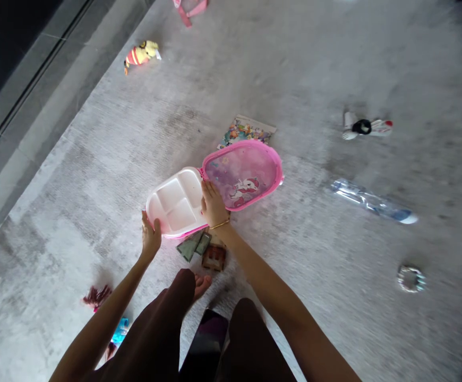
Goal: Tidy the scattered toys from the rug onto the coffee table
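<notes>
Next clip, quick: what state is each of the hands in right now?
Left hand: open, thumb apart from fingers, at the white tray's outer end.
Right hand: open, fingers extended, where tray meets pink lid.

- Soft, pale light spreads across the grey floor (306,85) before me, brightest toward the left.
- Glare streaks a clear plastic piece (368,199) on my right.
- A faint shadow edges the silvery ring (402,278), its outline blurred.
- My legs (151,331) sink into near-black.
- Darkness clouds the far right edge.
</notes>
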Demonstrator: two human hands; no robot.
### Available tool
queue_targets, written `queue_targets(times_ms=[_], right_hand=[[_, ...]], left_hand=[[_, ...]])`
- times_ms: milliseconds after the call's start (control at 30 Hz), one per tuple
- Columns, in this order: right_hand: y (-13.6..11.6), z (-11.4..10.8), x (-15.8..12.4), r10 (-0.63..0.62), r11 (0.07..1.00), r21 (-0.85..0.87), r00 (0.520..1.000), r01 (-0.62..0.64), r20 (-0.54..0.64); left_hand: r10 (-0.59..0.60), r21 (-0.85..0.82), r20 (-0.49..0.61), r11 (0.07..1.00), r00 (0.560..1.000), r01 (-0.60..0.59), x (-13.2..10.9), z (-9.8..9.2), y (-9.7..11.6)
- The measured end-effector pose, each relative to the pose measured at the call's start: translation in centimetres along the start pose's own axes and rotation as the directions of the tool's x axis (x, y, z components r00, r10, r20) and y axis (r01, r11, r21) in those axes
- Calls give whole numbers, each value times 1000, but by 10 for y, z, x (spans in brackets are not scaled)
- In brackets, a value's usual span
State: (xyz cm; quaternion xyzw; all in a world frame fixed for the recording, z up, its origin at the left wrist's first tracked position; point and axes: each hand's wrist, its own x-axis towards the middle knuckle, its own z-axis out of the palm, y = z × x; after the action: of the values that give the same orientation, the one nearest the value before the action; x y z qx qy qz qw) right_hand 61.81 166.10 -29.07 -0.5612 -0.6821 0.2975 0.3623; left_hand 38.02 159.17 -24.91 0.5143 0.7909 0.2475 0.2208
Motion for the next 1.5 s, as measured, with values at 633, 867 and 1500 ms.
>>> queue_targets(times_ms=[633,867,1500], right_hand=[[-5,1,-3,14,1000,-11,999,-15,-38],[-4,0,5,13,1000,-25,1000,-13,19],[0,-37,-1,192,957,-209,980,-200,-57]], left_hand=[[-6,5,-21,1000,1000,6,6,-4,3],[-14,31,-13,999,1000,14,8,-3,2],[474,319,452,705,756,-633,39,12,57]])
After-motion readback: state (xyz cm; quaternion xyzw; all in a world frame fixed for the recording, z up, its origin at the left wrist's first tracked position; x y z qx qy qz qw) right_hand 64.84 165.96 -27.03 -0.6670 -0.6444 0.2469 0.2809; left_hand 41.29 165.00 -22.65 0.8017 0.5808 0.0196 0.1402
